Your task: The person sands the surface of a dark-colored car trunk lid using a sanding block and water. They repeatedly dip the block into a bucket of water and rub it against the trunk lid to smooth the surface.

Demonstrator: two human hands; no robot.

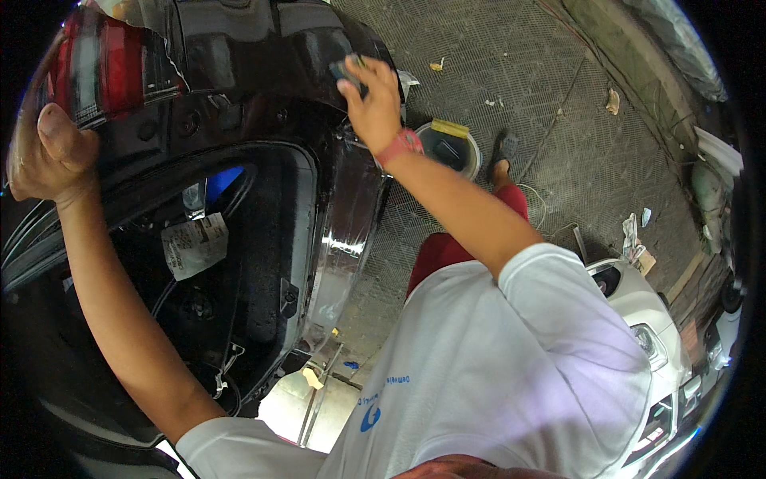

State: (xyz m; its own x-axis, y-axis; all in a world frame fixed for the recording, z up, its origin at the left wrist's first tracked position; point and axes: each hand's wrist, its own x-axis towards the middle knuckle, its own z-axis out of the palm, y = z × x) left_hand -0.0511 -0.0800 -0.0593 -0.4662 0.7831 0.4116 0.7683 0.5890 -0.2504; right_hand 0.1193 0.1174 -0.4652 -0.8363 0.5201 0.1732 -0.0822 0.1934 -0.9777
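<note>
On the left, my left hand (56,156) is closed around the edge of a dark car body (239,60), beside a red and clear tail light (108,68); its fingertips are mostly hidden. My right hand (375,100), with a red band at the wrist, presses a small dark pad (343,70) against the car's outer corner. Fingers partly cover the pad, so its exact kind is unclear. Below lies an open compartment of the car with a grey rim, holding a printed paper sheet (195,246) and loose cables.
A round bucket (476,160) with dark liquid stands beside the car, a yellow strip (451,128) across its rim. My foot (504,148) is near it on the patterned floor (479,72). Scraps of paper lie about. A white car (646,319) stands at the right.
</note>
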